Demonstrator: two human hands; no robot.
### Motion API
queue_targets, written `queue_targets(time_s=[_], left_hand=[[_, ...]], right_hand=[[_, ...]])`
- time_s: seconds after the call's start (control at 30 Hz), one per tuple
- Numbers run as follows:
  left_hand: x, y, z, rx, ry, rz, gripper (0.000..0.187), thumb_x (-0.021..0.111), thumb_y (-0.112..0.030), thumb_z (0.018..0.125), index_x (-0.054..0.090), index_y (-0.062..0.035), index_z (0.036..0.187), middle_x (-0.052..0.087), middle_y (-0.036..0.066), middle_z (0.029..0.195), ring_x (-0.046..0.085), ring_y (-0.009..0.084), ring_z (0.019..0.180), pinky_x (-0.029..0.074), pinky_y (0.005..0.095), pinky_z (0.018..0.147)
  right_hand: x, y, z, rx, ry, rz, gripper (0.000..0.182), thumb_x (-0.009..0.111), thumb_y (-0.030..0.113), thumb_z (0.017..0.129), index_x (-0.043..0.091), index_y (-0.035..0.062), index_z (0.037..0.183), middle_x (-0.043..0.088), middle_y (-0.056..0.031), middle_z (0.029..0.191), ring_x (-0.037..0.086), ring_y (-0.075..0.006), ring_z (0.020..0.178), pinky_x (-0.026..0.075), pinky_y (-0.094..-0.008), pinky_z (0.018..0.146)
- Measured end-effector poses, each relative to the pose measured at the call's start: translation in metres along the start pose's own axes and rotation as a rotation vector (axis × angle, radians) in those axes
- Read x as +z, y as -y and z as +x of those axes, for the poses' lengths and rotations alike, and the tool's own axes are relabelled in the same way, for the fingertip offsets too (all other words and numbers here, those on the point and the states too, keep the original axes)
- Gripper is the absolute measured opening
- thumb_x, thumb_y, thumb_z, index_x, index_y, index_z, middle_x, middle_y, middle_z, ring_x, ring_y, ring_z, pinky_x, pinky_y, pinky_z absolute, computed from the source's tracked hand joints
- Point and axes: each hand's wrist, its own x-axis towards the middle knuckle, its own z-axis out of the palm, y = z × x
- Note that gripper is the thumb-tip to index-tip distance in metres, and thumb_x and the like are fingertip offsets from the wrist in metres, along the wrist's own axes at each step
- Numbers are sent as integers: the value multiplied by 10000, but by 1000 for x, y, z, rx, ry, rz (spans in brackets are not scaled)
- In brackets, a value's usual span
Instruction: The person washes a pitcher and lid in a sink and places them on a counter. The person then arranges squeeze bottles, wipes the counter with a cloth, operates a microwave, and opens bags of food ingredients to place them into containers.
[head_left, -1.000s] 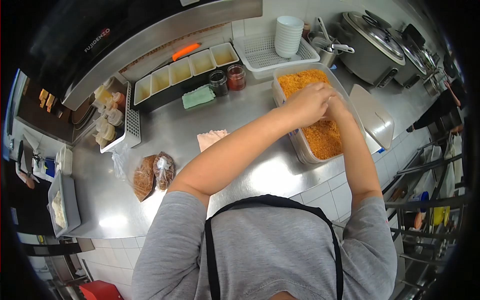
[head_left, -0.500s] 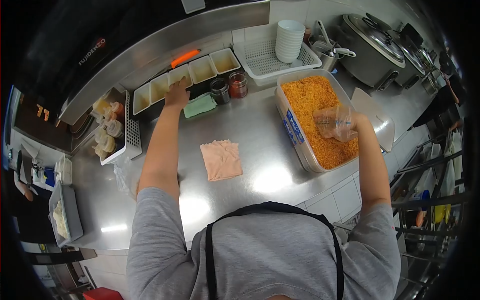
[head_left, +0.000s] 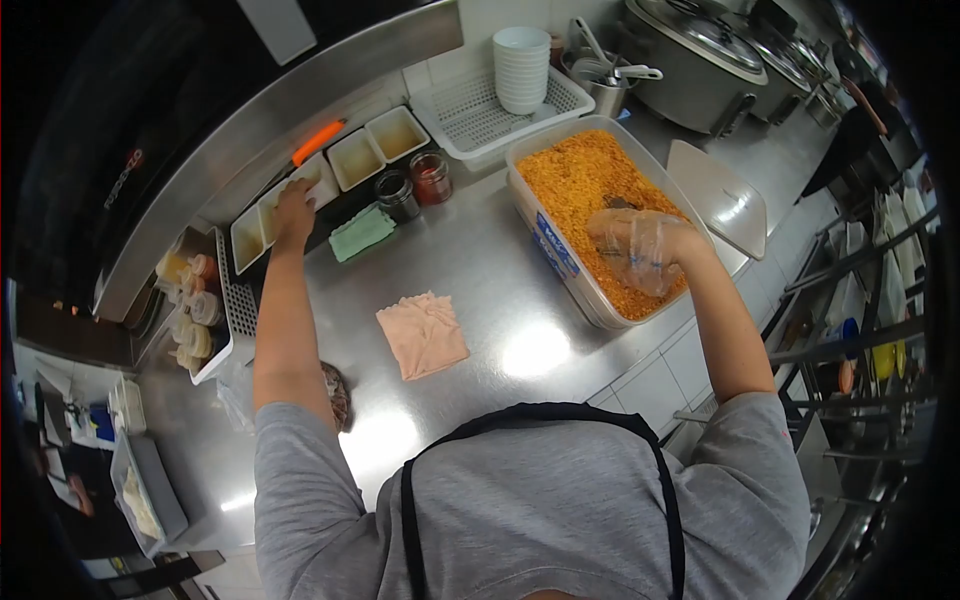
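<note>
My bare left hand (head_left: 293, 212) is at the row of white rectangular containers, its fingers closed on the near edge of a middle container (head_left: 320, 180), which sits out of line with those beside it. My right hand (head_left: 638, 245), in clear plastic, rests in orange crumbs (head_left: 575, 165) inside a large clear tub (head_left: 570, 290); its fingertips are hard to make out. A dark patch shows in the crumbs beside it. Near my left hand lie a folded green cloth (head_left: 362, 234), a dark jar (head_left: 397, 195) and a red jar (head_left: 431, 178).
A pink cloth (head_left: 423, 335) lies mid-counter. Behind are a white basket (head_left: 470, 125), stacked bowls (head_left: 521, 70) and cookers (head_left: 690, 60). Squeeze bottles (head_left: 195, 340) stand left. A flat metal lid (head_left: 718, 200) is right of the tub. A brown round object (head_left: 336, 395) shows beside my left forearm.
The view has shifted and turned. My left hand has closed on a middle container, which has moved out of line. My right hand has stayed in the crumbs, where a dark patch now shows.
</note>
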Motion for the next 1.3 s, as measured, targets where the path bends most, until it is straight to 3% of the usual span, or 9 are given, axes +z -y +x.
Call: queue_targets(time_s=[0.23, 0.47, 0.57, 0.63, 0.77, 0.87, 1.1, 1.17, 1.3], left_hand=[[-24, 1, 4, 84, -228, -126, 277, 585, 3, 751, 559, -59, 1019, 562, 149, 1003, 520, 343, 982, 431, 422, 823], [-68, -32, -27, 223, -338, -251, 276, 557, -10, 784, 534, -43, 1056, 549, 179, 979, 531, 355, 935, 423, 386, 804], [-82, -63, -57, 224, -362, -427, 260, 557, -23, 794, 520, -40, 1051, 542, 144, 951, 549, 278, 873, 422, 320, 776], [-89, -93, -75, -4, -192, -637, 236, 574, -50, 802, 514, -31, 1029, 517, 85, 942, 514, 169, 829, 403, 261, 744], [-63, -135, -91, 163, -97, -1037, 267, 667, -126, 785, 493, -38, 967, 478, 13, 921, 448, 83, 808, 372, 225, 690], [-80, -194, -118, 222, -43, -1147, 339, 723, -149, 729, 443, -53, 896, 405, 12, 889, 415, 111, 817, 356, 242, 714], [-74, -253, -142, 530, -128, -868, 481, 796, -193, 574, 433, -68, 865, 395, 107, 1032, 418, 248, 956, 360, 342, 845], [-78, -257, -143, 604, -155, -821, 546, 794, -198, 566, 425, -96, 955, 307, 168, 1248, 314, 305, 1194, 295, 404, 981], [-78, -250, -138, 577, -13, -885, 759, 807, -209, 531, 407, -88, 1165, 190, 189, 1381, 206, 371, 1285, 279, 475, 1025]], right_hand=[[7, 46, -25, 6, -164, -537, 290, 649, 105, 665, 525, 110, 927, 573, -49, 956, 576, -196, 860, 474, -275, 724], [-9, 46, -40, 131, 121, -189, 262, 623, 123, 700, 535, 130, 946, 560, -44, 967, 566, -204, 887, 466, -285, 752], [0, 33, -37, 183, 33, -75, 252, 606, 130, 714, 531, 132, 955, 556, -51, 974, 564, -215, 893, 464, -299, 759], [8, 32, -33, 221, -31, -39, 246, 595, 134, 724, 528, 133, 961, 553, -57, 978, 564, -223, 897, 462, -308, 763], [19, 20, -20, 158, -154, -190, 236, 573, 147, 742, 521, 131, 972, 551, -72, 995, 565, -247, 915, 459, -334, 768], [25, 7, -15, -138, -348, -582, 249, 568, 141, 738, 511, 115, 979, 555, -101, 1055, 557, -303, 988, 454, -389, 771], [9, -12, -7, -176, -395, -436, 279, 597, 114, 707, 549, 143, 980, 595, -65, 1004, 586, -248, 881, 453, -361, 714], [1, -2, -17, 122, -334, -110, 275, 602, 101, 710, 571, 170, 975, 605, -32, 871, 563, -188, 744, 440, -335, 659], [2, -8, -22, 102, -422, -7, 231, 597, 124, 705, 566, 192, 924, 554, -52, 711, 528, -209, 647, 430, -335, 620]])
